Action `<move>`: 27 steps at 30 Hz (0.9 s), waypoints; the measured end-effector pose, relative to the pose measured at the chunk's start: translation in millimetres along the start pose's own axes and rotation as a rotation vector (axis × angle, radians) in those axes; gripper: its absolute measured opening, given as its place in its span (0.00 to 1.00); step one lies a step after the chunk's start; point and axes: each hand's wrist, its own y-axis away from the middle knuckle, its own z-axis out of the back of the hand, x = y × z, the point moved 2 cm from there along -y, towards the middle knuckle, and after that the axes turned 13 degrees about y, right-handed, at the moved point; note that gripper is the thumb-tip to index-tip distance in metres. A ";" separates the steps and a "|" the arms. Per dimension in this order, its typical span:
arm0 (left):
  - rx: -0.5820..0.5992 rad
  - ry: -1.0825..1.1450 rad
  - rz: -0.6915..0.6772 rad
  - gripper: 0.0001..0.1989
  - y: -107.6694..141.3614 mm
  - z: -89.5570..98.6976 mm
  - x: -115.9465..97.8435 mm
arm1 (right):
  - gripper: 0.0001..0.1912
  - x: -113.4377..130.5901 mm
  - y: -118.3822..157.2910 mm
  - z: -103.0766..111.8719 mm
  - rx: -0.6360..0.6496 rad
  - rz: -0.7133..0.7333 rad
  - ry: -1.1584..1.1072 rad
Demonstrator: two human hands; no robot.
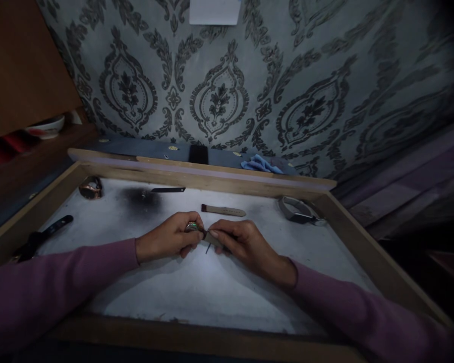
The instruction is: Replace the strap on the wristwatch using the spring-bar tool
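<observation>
Hands (174, 236) (249, 247) clamped on a small watch (191, 227) and band (214, 239), a loose strap (225, 210) just beyond.

Purple long sleeves (94, 262) cover both arms, narrowing to close-fitting, ribbed-looking cuffs (131, 253).

1. White bowl with red markings (47, 129), on the shelf (66, 133), upper left.
2. Crumpled blue cloth (262, 164), right of centre.
3. Black object (199, 154), just above centre.
4. White item (214, 12), top centre, against the patterned wall (174, 96).
</observation>
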 end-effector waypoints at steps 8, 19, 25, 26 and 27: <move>0.004 -0.003 -0.080 0.04 -0.9 0.5 7.4 | 0.13 2.3 0.6 2.8 -0.016 0.032 0.062; -0.001 0.017 -0.082 0.04 -1.0 -0.5 7.8 | 0.16 4.6 0.8 2.9 -0.024 0.042 0.074; -0.007 0.029 -0.068 0.04 -1.5 -0.8 7.4 | 0.16 4.7 1.4 2.3 -0.029 0.046 0.079; -0.008 0.032 -0.064 0.04 -1.6 -0.7 7.8 | 0.16 4.5 1.6 2.1 -0.033 0.045 0.081; -0.007 0.034 -0.059 0.04 -1.7 -0.5 8.3 | 0.15 4.2 1.7 1.9 -0.037 0.045 0.083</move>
